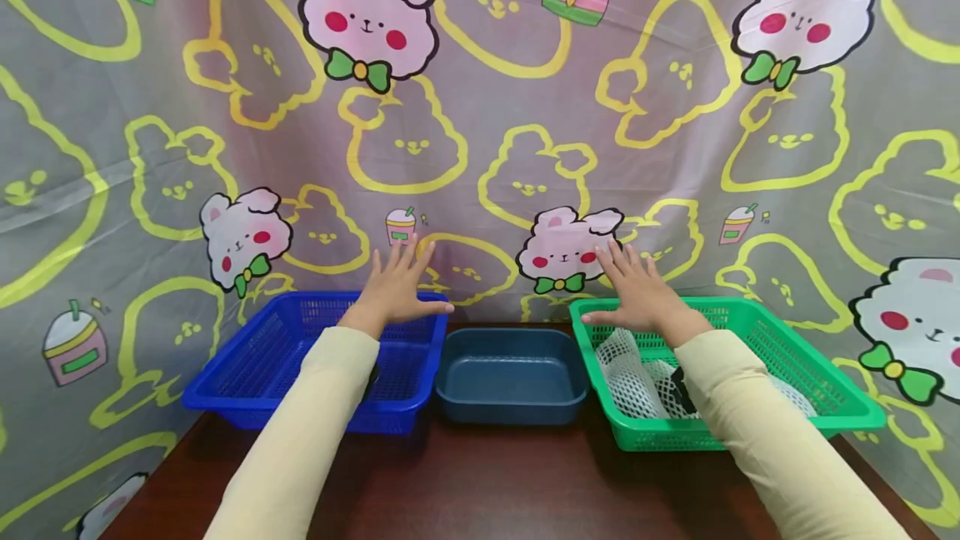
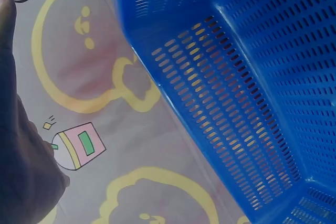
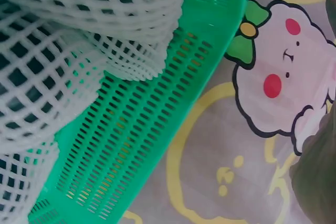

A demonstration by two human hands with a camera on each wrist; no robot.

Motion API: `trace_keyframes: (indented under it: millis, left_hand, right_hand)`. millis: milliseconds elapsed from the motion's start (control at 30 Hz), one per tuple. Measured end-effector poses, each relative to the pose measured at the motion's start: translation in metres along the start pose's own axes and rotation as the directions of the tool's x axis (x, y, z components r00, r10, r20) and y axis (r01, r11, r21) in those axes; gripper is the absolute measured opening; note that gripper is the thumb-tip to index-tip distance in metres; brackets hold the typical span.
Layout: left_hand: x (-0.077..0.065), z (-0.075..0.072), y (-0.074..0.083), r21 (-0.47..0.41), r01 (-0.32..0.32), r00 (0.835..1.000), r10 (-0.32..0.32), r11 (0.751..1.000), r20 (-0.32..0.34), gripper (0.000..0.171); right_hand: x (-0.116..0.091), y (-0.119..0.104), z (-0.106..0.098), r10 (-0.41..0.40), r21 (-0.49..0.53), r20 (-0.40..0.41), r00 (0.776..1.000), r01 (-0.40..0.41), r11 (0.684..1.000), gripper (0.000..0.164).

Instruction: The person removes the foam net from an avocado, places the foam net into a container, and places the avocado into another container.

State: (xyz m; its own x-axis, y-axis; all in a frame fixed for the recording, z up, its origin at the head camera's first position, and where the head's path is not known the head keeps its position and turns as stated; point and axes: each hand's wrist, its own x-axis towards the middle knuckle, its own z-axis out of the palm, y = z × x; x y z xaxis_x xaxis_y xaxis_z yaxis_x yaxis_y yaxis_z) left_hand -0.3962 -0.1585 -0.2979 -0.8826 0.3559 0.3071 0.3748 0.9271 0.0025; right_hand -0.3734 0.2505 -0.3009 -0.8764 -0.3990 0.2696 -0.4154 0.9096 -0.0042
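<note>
My left hand (image 1: 397, 288) is raised over the right part of a blue plastic basket (image 1: 247, 402), fingers spread and holding nothing. Over the left part of a green basket (image 1: 855, 419) hovers my right hand (image 1: 641, 294), also with spread fingers and nothing held. White foam netting (image 1: 626, 373) lies in the green basket; the right wrist view shows several pieces of this netting (image 3: 47, 72) close up. Part of a small black thing (image 1: 372, 377) shows in the blue basket beside my left sleeve, mostly hidden. Between the baskets stands a dark blue-grey rectangular tub (image 1: 512, 417).
All three containers stand in a row on a dark reddish-brown table (image 1: 517, 482). Right behind them hangs a grey curtain (image 1: 480, 107) printed with rabbits and yellow outlines. A black piece (image 1: 682, 390) shows among the netting next to my right sleeve.
</note>
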Motion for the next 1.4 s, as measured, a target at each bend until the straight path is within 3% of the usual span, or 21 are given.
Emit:
trace_keyframes:
  millis: [667, 967, 1133, 1400]
  left_hand:
    - [-0.016, -0.012, 0.001, -0.083, -0.031, 0.994, 0.040, 0.996, 0.104, 0.111]
    - [-0.027, -0.016, 0.018, -0.093, -0.078, 0.985, 0.091, 0.993, 0.145, 0.108]
    - [-0.033, -0.016, 0.028, -0.090, -0.107, 0.982, 0.119, 0.990, 0.144, 0.108]
    - [-0.050, -0.012, 0.052, -0.160, -0.187, 0.971, 0.207, 0.969, 0.117, 0.108]
  right_hand:
    - [-0.018, -0.005, -0.036, -0.004, 0.053, 0.064, 0.998, 0.000, 0.999, 0.118]
    - [-0.044, -0.006, -0.047, 0.013, 0.075, 0.100, 0.995, -0.021, 0.997, 0.118]
    - [-0.059, -0.006, -0.050, 0.018, 0.110, 0.098, 0.995, -0.029, 0.993, 0.117]
    - [-0.085, -0.006, -0.042, 0.034, 0.170, 0.096, 0.995, -0.050, 0.984, 0.114]
